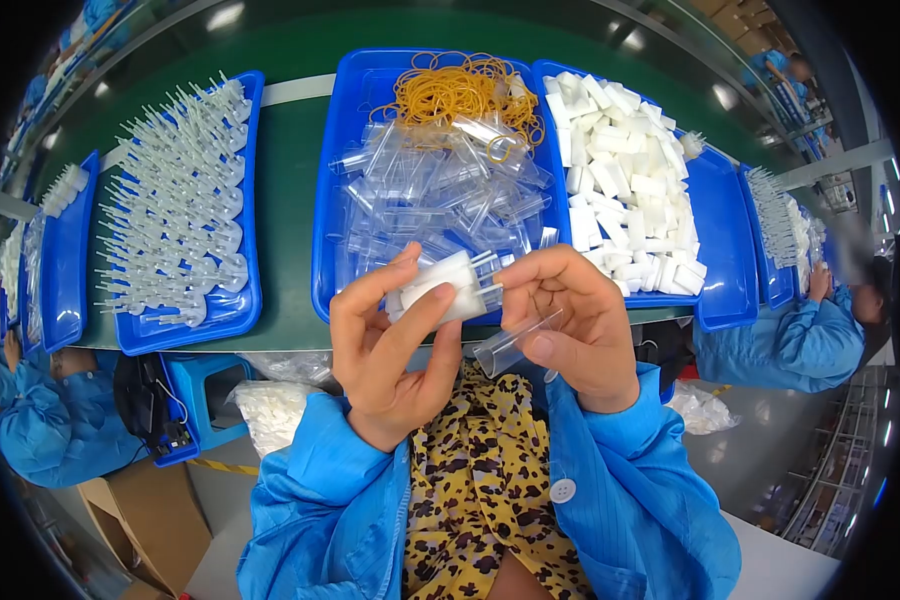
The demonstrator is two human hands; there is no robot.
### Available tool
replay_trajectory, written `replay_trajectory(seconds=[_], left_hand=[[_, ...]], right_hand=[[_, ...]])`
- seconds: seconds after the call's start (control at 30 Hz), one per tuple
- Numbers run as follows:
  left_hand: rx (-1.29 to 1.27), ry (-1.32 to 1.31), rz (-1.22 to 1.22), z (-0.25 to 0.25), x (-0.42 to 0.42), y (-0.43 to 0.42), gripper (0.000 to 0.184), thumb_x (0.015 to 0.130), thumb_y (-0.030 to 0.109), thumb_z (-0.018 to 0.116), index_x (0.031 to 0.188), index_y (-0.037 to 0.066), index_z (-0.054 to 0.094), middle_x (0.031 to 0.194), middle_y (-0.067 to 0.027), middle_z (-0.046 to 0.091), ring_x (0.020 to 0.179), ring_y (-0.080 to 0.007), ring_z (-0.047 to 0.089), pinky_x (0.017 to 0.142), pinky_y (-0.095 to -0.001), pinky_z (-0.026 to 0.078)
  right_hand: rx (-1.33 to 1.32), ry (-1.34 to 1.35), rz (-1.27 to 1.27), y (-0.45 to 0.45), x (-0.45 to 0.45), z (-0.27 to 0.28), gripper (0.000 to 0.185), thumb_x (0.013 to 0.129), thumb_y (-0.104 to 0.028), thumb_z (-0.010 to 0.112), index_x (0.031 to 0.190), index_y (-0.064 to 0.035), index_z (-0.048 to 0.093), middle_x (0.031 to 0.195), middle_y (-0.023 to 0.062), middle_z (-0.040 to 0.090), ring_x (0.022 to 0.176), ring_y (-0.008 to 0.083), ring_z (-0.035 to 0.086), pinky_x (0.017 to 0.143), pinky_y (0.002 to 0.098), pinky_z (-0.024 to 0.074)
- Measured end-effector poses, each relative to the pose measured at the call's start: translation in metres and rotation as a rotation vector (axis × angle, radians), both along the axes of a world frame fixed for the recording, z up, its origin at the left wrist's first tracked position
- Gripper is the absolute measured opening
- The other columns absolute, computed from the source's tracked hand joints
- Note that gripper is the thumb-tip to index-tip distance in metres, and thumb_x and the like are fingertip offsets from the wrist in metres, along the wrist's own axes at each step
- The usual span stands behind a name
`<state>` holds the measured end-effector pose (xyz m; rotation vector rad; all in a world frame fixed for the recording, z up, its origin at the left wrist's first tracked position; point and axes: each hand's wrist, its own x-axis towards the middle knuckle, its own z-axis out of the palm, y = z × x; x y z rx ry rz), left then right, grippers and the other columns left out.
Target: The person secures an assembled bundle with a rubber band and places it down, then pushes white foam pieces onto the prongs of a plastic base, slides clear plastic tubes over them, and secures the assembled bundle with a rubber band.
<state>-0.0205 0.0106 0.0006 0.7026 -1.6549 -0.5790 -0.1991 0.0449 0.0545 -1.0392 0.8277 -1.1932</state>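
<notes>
My left hand (385, 350) is closed around a white foam block (440, 287), with thin clear prongs sticking out of its right end. My right hand (580, 330) is closed on a clear plastic sleeve (515, 345), tilted below its fingers. Its index fingertip reaches the prongs beside the foam block; whether it grips them I cannot tell. Just behind both hands is a blue tray (322, 215) of loose clear plastic sleeves (430, 190) and yellow rubber bands (460, 95).
White foam blocks (625, 180) fill a blue tray at the right. Rows of pronged translucent parts (175, 210) stand in the left blue tray (253, 190). Co-workers in blue sit at left (60, 420) and right (785, 340). A blue stool (205, 395) stands below the table.
</notes>
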Motion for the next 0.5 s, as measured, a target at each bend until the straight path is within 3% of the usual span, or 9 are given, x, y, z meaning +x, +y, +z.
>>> replay_trajectory(seconds=[0.17,0.2,0.27,0.33,0.43,0.5], left_hand=[[-0.093,-0.074,0.024,-0.001,-0.001,-0.003,0.027,0.084,-0.003,0.059,0.111,-0.003,0.058,0.121,-0.0189,0.043,0.115,-0.0420,0.054,0.093,-0.0439,0.050],[-0.071,-0.061,0.027,-0.002,-0.002,-0.002,0.025,0.086,-0.001,0.056,0.111,-0.003,0.057,0.121,-0.0185,0.043,0.115,-0.0415,0.054,0.094,-0.0438,0.049],[-0.046,-0.050,0.031,-0.003,-0.002,-0.001,0.023,0.089,0.000,0.054,0.111,-0.004,0.057,0.122,-0.0181,0.042,0.115,-0.0411,0.054,0.094,-0.0436,0.049],[0.055,-0.032,-0.005,-0.004,-0.002,-0.001,0.021,0.093,0.002,0.048,0.111,-0.003,0.057,0.123,-0.0171,0.041,0.116,-0.0385,0.054,0.094,-0.0419,0.048],[0.089,-0.045,-0.003,-0.003,-0.005,-0.001,0.019,0.092,0.002,0.052,0.108,-0.003,0.061,0.121,-0.0189,0.044,0.113,-0.0333,0.053,0.094,-0.0413,0.047],[0.112,-0.027,-0.016,-0.003,-0.006,0.000,0.018,0.093,0.004,0.052,0.107,-0.003,0.060,0.121,-0.0188,0.044,0.114,-0.0328,0.052,0.093,-0.0409,0.047]], right_hand=[[-0.154,0.071,-0.068,-0.005,0.000,-0.010,0.036,0.083,0.001,0.066,0.117,0.0010,0.054,0.095,0.0040,0.057,0.084,0.0067,0.054,0.071,0.0186,0.0432],[-0.153,0.069,-0.067,-0.005,0.001,-0.012,0.036,0.083,0.001,0.066,0.117,0.0010,0.054,0.095,0.0040,0.057,0.084,0.0067,0.054,0.071,0.0186,0.0432],[-0.073,-0.104,-0.324,-0.003,0.004,-0.016,0.030,0.084,0.000,0.065,0.113,0.0016,0.055,0.098,0.0066,0.060,0.083,0.0077,0.055,0.071,0.0201,0.0440],[-0.139,-0.063,-0.337,-0.005,-0.001,-0.020,0.025,0.088,-0.004,0.062,0.111,0.0015,0.055,0.100,0.0089,0.062,0.080,0.0091,0.056,0.071,0.0217,0.0454],[-0.147,-0.078,-0.317,-0.004,0.006,-0.014,0.023,0.093,-0.011,0.058,0.111,0.0021,0.054,0.098,0.0090,0.062,0.083,0.0117,0.060,0.073,0.0240,0.0484],[-0.128,-0.048,-0.338,-0.005,0.011,-0.014,0.025,0.096,-0.016,0.054,0.112,0.0028,0.052,0.100,0.0108,0.062,0.092,0.0161,0.063,0.077,0.0273,0.0512]])
